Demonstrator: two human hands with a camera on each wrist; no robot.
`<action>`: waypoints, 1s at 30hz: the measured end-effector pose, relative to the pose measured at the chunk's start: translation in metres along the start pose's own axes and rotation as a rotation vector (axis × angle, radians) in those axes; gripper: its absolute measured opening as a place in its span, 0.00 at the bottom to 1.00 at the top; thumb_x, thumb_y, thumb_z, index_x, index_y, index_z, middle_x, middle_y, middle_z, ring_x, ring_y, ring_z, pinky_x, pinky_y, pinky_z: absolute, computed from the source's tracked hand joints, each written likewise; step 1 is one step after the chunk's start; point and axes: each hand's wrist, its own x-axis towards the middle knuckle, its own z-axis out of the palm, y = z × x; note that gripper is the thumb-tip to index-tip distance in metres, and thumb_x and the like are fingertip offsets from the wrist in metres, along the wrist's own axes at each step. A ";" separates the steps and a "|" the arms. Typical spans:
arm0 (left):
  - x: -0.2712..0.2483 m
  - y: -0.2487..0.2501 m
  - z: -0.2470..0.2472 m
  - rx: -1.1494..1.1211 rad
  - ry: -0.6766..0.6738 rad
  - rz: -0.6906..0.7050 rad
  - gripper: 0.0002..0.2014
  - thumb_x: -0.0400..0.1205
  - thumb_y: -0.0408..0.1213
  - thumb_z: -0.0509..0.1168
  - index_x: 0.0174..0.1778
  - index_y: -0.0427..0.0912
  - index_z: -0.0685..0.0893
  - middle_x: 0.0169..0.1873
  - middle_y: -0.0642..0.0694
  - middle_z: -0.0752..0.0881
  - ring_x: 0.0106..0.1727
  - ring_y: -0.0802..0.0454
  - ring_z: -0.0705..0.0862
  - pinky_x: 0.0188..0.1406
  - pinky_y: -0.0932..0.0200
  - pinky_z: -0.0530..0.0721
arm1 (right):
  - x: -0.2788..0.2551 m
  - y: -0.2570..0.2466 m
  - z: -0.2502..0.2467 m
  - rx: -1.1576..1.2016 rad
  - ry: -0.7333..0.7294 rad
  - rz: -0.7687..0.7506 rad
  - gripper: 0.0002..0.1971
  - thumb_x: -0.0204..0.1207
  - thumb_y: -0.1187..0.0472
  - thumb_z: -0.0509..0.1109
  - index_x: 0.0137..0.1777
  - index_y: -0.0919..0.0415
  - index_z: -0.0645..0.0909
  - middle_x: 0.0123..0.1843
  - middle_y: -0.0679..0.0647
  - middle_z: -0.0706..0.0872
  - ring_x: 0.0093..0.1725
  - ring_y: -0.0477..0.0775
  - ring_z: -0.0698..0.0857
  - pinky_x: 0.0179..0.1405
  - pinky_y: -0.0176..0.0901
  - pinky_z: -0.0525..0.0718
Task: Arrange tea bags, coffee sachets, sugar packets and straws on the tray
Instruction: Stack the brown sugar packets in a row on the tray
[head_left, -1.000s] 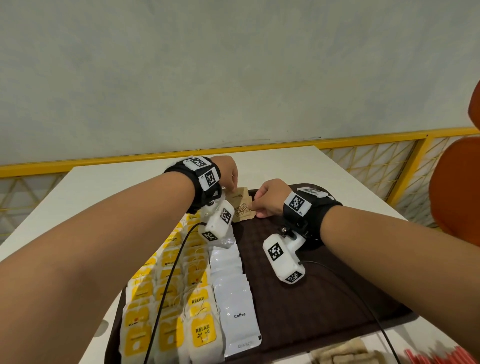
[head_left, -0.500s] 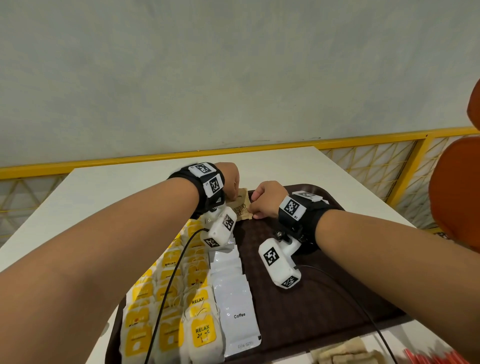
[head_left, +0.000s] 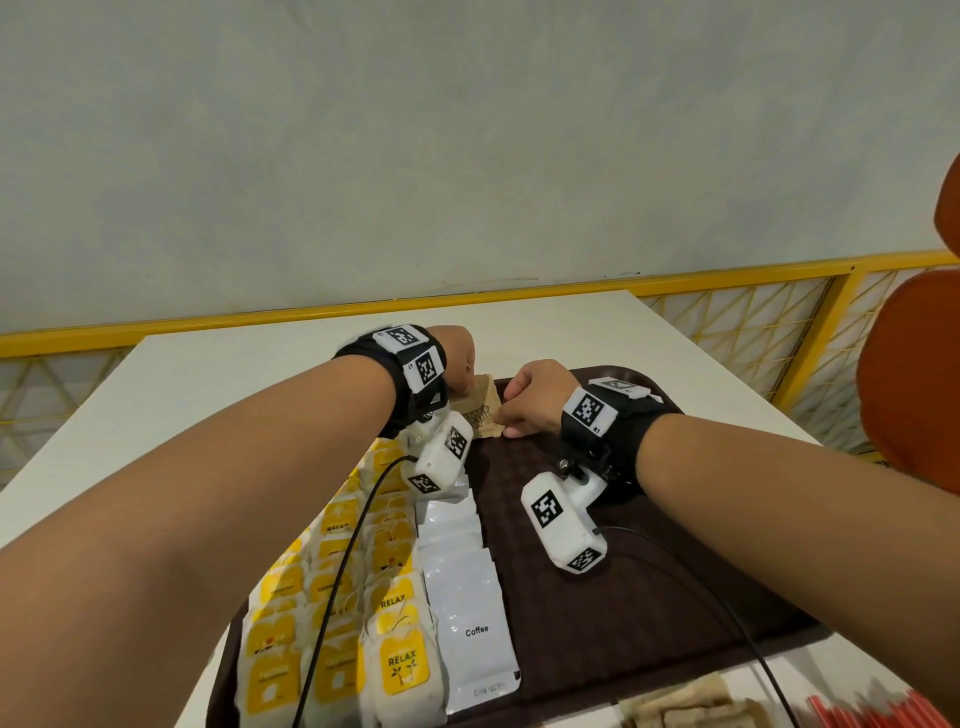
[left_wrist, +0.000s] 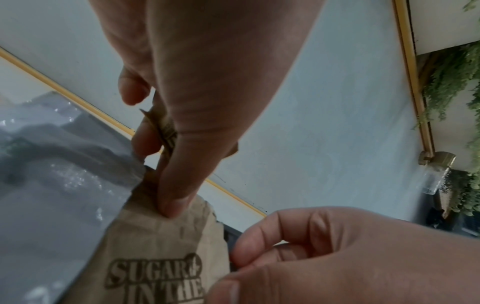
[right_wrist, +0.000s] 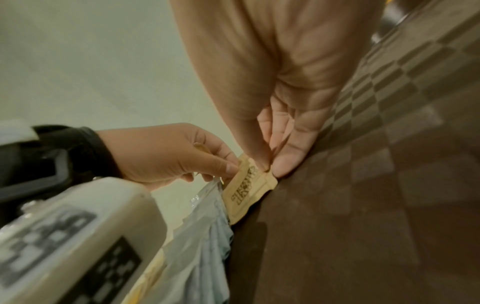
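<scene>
A brown sugar packet lies at the far end of the dark brown tray, just beyond a row of white coffee sachets. Yellow tea bags fill the tray's left side in rows. My left hand presses its thumb on the packet's far end and pinches more brown packets between its fingers. My right hand pinches the packet's right edge against the tray.
The tray sits on a white table. Loose brown sugar packets and red straws lie on the table in front of the tray. An orange chair stands at the right. The tray's right half is bare.
Both hands have drifted slightly left with the sugar packet between them. Their hold on it looks the same.
</scene>
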 end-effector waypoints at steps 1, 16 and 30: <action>-0.001 0.000 0.000 -0.013 -0.003 -0.001 0.07 0.77 0.37 0.71 0.47 0.39 0.90 0.51 0.44 0.89 0.54 0.47 0.86 0.53 0.53 0.84 | 0.000 0.000 0.000 0.002 -0.009 0.003 0.11 0.70 0.72 0.76 0.35 0.62 0.77 0.34 0.58 0.83 0.32 0.53 0.85 0.40 0.43 0.89; -0.081 0.012 -0.023 -0.962 0.089 0.196 0.22 0.89 0.51 0.45 0.78 0.56 0.69 0.73 0.58 0.70 0.73 0.58 0.67 0.66 0.62 0.61 | -0.034 -0.040 -0.023 0.598 -0.128 -0.221 0.02 0.80 0.67 0.68 0.49 0.65 0.82 0.49 0.58 0.86 0.51 0.52 0.86 0.45 0.42 0.90; -0.060 0.000 -0.013 -0.227 0.055 0.061 0.07 0.78 0.39 0.71 0.47 0.40 0.90 0.44 0.49 0.88 0.41 0.58 0.80 0.39 0.64 0.75 | -0.034 -0.015 -0.019 0.072 -0.084 0.029 0.06 0.74 0.70 0.75 0.40 0.64 0.80 0.35 0.58 0.84 0.30 0.48 0.82 0.38 0.41 0.88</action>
